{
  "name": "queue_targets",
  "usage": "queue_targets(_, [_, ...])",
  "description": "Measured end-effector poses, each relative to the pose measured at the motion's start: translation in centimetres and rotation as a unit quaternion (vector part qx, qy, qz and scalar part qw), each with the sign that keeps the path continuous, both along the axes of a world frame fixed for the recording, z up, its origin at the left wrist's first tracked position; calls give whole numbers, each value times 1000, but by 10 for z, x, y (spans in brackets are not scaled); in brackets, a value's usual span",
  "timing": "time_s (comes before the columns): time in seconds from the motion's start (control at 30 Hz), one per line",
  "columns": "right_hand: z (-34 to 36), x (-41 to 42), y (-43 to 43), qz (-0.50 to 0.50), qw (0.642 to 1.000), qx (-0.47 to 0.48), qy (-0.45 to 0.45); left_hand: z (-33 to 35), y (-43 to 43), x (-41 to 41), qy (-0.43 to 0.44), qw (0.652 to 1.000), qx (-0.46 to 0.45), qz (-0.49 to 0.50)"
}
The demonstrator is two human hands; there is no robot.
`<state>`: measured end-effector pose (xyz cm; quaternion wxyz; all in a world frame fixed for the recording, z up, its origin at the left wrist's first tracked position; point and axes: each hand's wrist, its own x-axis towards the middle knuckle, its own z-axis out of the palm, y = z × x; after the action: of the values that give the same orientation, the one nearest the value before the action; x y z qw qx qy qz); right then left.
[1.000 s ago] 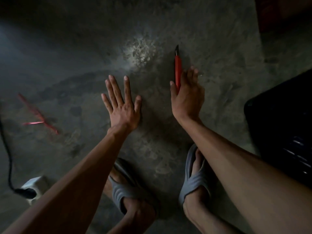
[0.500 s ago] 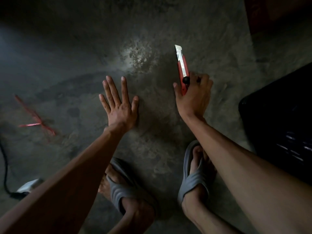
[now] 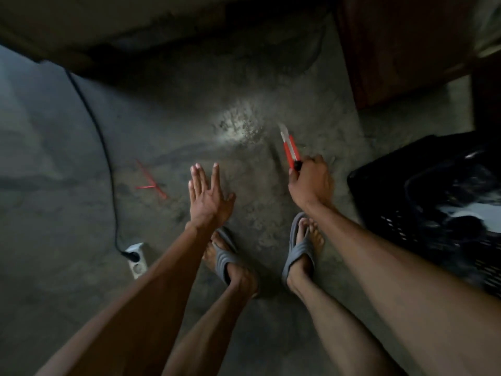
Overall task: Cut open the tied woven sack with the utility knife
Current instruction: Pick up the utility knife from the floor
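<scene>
My right hand (image 3: 311, 183) is closed around the handle of a red utility knife (image 3: 290, 147), held above the concrete floor. Its pale blade is extended and points up and to the left. My left hand (image 3: 207, 198) hovers empty beside it, palm down with the fingers spread. No woven sack shows in this view.
A red strip of twine (image 3: 150, 180) lies on the floor to the left. A black cable (image 3: 105, 158) runs to a white power strip (image 3: 136, 257). A black plastic crate (image 3: 433, 207) stands at right, brown furniture (image 3: 401, 47) at the back right. My feet wear grey slides (image 3: 299, 249).
My right hand picked the knife up off the floor and closed on it. The view has pulled back and upward, so both hands sit farther from the floor and my legs show.
</scene>
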<state>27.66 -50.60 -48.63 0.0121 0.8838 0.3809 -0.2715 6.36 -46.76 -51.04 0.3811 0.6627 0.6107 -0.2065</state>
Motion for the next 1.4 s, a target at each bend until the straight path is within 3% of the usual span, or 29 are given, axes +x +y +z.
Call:
queue_targets(0.17, [207,-33,2,53,998,-9,27,211,-5,-26,-7,1000,-5,19])
queue_targets(0.37, [447,-70,17,92,994,46,34,453,15,-43,-56,994,81,49])
queue_targets(0.63, [616,-87,89,103,981,165,-7,621,81,-60,-133,953,244,117])
queue_targets(0.8, [663,-90,172,112,967,228,-24,664,151,-65,-159,927,319,118])
queue_targets(1.0, [674,-82,276,125,953,273,-26,665,243,-68,-144,917,356,107])
queue_targets(1.17, [647,-61,368,134,960,245,-34,637,329,-56,-127,924,344,109])
queue_targets(1.4, [598,-28,483,142,976,163,-31,585,444,-27,-86,955,254,122])
